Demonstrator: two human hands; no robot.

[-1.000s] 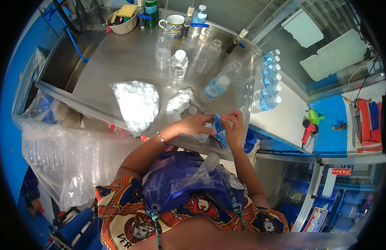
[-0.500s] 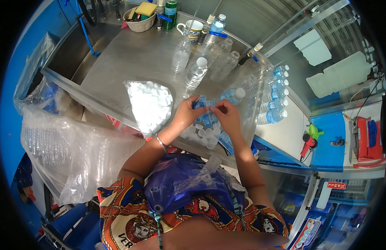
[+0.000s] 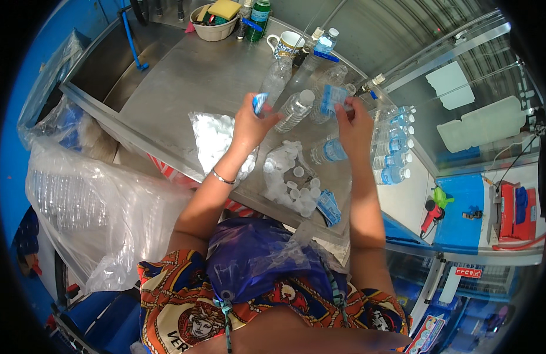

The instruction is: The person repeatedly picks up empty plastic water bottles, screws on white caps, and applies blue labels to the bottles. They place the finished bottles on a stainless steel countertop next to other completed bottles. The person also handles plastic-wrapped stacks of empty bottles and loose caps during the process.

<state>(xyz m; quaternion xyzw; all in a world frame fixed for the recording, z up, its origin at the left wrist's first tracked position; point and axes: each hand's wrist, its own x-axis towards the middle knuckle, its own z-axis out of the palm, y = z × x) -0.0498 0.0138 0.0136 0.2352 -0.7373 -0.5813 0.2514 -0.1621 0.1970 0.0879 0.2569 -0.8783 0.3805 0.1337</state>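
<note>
My left hand (image 3: pixel 249 125) grips a small bunch of blue labels (image 3: pixel 260 103) between thumb and fingers. A single blue, see-through label (image 3: pixel 333 99) is pinched in my right hand (image 3: pixel 357 128), raised off the counter. Between the hands stands a clear bottle (image 3: pixel 296 110) with a white cap and no label. A bottle with a blue label (image 3: pixel 328 151) sits by my right wrist, partly hidden. White caps lie in a clear plastic bag (image 3: pixel 211 141) beside my left forearm. More translucent caps (image 3: pixel 290 186) are loose in front of me, next to a stack of blue labels (image 3: pixel 328 207).
Several uncapped clear bottles (image 3: pixel 278 76) stand farther back on the steel counter (image 3: pixel 167 88). A patterned mug (image 3: pixel 286 43) and a basket with sponges (image 3: pixel 213 28) are at the back. Labelled bottles (image 3: pixel 395 144) line the right side. A red heat gun (image 3: pixel 431 215) lies beyond.
My hands have moved apart and farther from me, the right one carrying a single label away from the bunch in the left. The loose caps are now uncovered.
</note>
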